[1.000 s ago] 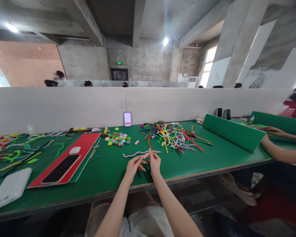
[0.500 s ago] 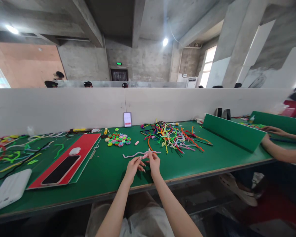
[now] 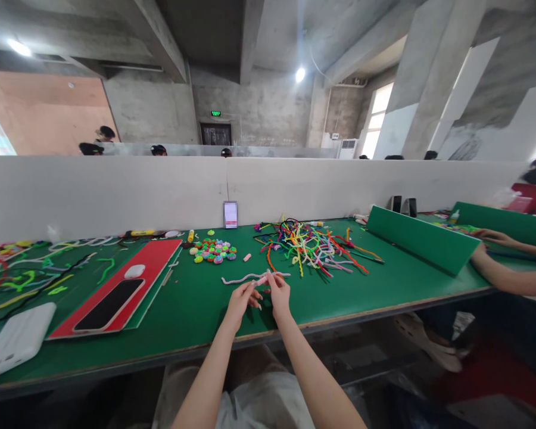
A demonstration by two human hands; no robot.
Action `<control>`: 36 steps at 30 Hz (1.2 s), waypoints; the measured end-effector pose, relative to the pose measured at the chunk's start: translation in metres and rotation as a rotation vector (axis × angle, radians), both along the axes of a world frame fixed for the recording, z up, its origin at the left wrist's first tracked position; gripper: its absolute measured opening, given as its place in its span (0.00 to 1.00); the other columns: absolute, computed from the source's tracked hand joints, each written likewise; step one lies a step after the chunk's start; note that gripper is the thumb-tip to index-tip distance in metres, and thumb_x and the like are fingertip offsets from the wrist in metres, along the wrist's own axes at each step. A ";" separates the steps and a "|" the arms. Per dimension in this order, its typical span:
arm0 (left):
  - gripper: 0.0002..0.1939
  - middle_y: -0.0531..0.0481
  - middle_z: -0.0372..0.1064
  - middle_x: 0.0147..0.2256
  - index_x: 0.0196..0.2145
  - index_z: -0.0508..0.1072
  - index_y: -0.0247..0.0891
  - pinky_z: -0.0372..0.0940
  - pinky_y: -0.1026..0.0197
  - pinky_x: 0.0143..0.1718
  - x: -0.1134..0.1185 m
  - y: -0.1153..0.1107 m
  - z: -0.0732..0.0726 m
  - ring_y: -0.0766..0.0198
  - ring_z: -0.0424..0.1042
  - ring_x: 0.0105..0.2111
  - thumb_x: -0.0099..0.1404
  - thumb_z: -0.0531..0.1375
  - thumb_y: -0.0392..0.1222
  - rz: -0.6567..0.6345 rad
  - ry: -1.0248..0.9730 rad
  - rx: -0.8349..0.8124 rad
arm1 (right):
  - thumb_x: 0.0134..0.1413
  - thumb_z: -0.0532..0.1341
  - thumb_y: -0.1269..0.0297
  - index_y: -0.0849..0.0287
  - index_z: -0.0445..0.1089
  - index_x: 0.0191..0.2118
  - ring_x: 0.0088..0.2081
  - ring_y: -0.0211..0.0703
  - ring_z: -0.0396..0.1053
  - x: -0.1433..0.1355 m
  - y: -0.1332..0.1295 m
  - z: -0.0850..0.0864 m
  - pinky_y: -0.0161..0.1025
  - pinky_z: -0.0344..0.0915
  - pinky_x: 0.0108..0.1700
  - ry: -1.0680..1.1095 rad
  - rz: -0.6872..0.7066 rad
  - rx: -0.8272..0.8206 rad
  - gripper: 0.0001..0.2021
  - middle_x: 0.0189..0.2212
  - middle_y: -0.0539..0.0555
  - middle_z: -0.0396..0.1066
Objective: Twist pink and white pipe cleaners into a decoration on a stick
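Between the fingertips of both hands is a short pink pipe cleaner [image 3: 261,280], held just above the green table; its exact shape is partly covered by the fingers. My left hand [image 3: 240,301] pinches its left end, and the other fingers curl loosely below. At its right end, my right hand [image 3: 279,296] grips with thumb and fingers. A wavy lavender pipe cleaner [image 3: 233,281] lies right behind the fingertips. Farther back rests a small pink piece [image 3: 247,257]. A tangled heap of coloured pipe cleaners [image 3: 310,244] spreads behind and right of my right hand.
Small colourful rounded pieces [image 3: 215,251] lie left of centre. A red board [image 3: 156,256] carries a dark phone [image 3: 109,305] and a white case. Another phone [image 3: 230,215] leans on the white partition [image 3: 116,190]. A green panel [image 3: 422,239] stands right, beside another person's arm [image 3: 509,277].
Both hands keep their pinch on the pink pipe cleaner, with only a slight shift of the fingers. The whole view has tilted a little; the things on the table stay in place.
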State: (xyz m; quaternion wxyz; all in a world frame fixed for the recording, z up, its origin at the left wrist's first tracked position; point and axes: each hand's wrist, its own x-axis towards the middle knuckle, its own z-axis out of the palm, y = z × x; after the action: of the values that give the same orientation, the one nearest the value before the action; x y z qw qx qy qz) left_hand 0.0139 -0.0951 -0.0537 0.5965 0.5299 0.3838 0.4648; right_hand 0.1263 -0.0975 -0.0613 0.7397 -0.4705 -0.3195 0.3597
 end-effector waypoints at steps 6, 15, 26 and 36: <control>0.22 0.50 0.70 0.24 0.37 0.69 0.32 0.58 0.68 0.19 0.001 -0.001 0.002 0.71 0.65 0.15 0.51 0.58 0.53 -0.023 -0.005 -0.009 | 0.38 0.60 0.50 0.66 0.70 0.23 0.23 0.38 0.63 0.001 0.002 -0.003 0.30 0.59 0.18 -0.025 -0.061 -0.008 0.19 0.18 0.52 0.67; 0.23 0.50 0.70 0.24 0.38 0.69 0.33 0.57 0.68 0.19 0.002 -0.003 0.004 0.71 0.64 0.15 0.51 0.58 0.54 -0.049 0.022 0.015 | 0.39 0.59 0.49 0.64 0.65 0.18 0.18 0.33 0.57 0.001 0.005 -0.004 0.29 0.54 0.16 -0.048 -0.126 -0.011 0.19 0.14 0.48 0.61; 0.23 0.51 0.69 0.22 0.41 0.68 0.32 0.57 0.68 0.19 0.002 -0.003 0.003 0.71 0.64 0.15 0.53 0.56 0.53 -0.082 0.043 0.041 | 0.42 0.58 0.50 0.63 0.67 0.23 0.23 0.37 0.63 0.000 0.002 -0.001 0.30 0.58 0.18 -0.022 -0.052 0.012 0.18 0.21 0.52 0.68; 0.27 0.51 0.69 0.22 0.45 0.68 0.33 0.57 0.68 0.19 0.002 -0.004 0.004 0.71 0.64 0.15 0.52 0.58 0.53 -0.102 0.011 0.003 | 0.40 0.59 0.49 0.64 0.67 0.22 0.22 0.37 0.62 0.002 0.004 -0.005 0.30 0.57 0.19 0.023 -0.057 0.012 0.18 0.17 0.50 0.66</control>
State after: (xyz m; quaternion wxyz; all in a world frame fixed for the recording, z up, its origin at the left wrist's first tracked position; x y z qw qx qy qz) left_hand 0.0154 -0.0990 -0.0496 0.6164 0.5524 0.3588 0.4314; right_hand 0.1283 -0.0933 -0.0665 0.7560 -0.4708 -0.2996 0.3421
